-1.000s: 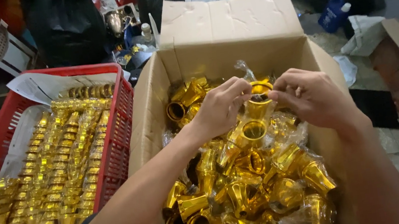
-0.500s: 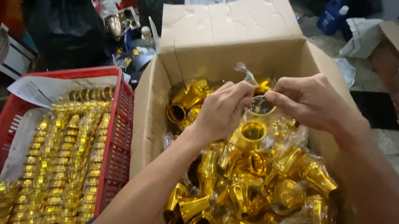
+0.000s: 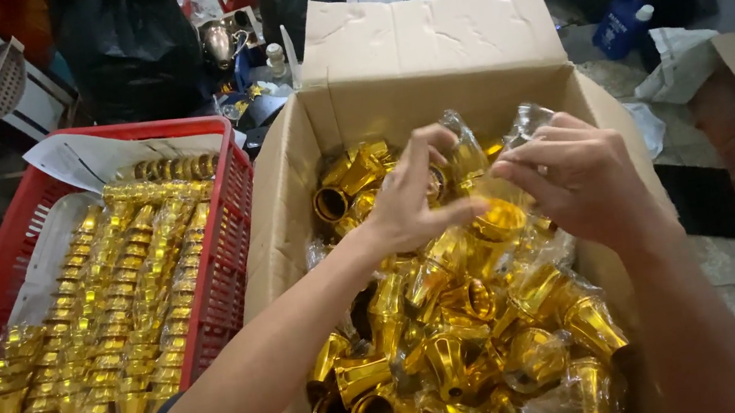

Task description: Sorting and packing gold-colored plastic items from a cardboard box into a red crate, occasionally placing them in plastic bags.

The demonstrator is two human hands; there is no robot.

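Both hands on one wrapped gold cup over the open box

I have the cup (image 3: 496, 217) held between my left hand (image 3: 414, 195) and right hand (image 3: 574, 177), just above the heap of cups (image 3: 464, 346) in the middle of the box (image 3: 431, 44); it looks light, thin and hollow, probably plated plastic, so I judge it easy to dent or scuff, and its clear film wrap (image 3: 523, 122) is slick and crinkly, so I'd grip the rim or the stem rather than loose film. My left fingers (image 3: 421, 146) are curled with the thumb out, pinching the cup's left side; my right fingers (image 3: 525, 165) are pressed close on its right side and on the film rising behind. The red crate (image 3: 229, 245) of packed cups (image 3: 84, 304) sits to the left
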